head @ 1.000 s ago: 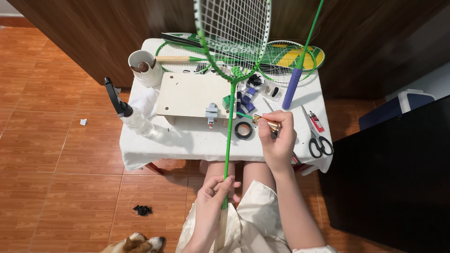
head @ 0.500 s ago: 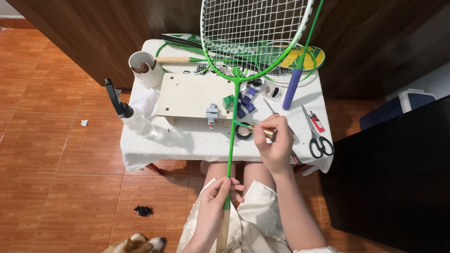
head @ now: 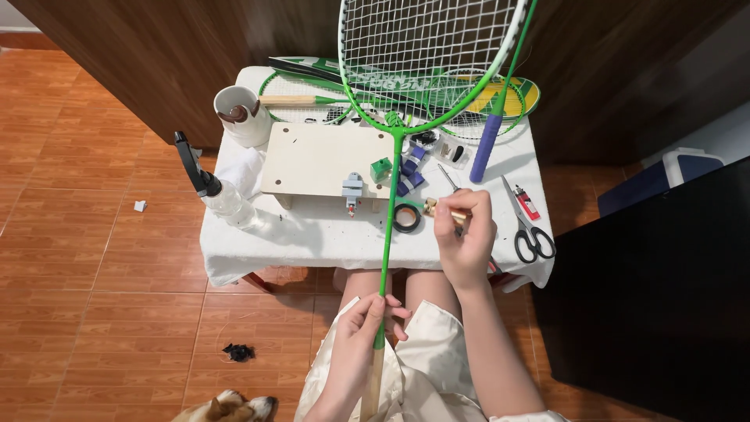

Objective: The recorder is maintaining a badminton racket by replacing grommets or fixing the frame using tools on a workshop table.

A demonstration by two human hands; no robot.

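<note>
A green badminton racket (head: pixel 388 227) stands upright in front of me, its strung head over the small table and its bare wooden handle down at my lap. My left hand (head: pixel 361 337) grips it where the green shaft meets the wooden handle. Over the table's front edge, my right hand (head: pixel 464 238) pinches a small tool with a brass-coloured tip (head: pixel 431 206). That tip lies just right of a black tape roll (head: pixel 406 218) on the white tablecloth (head: pixel 312 234).
On the table lie a wooden board (head: pixel 320 160), more rackets (head: pixel 469 98), a purple grip (head: pixel 486 144), scissors (head: pixel 531 234), a red lighter (head: pixel 527 203), a cup (head: pixel 242 116) and a clamp handle (head: pixel 194 166). A dark cabinet (head: pixel 656 297) stands right. A dog (head: pixel 226 408) lies below left.
The racket has shifted to the right and its head has come more fully into view. My right hand has stayed over the table's front edge with the tool.
</note>
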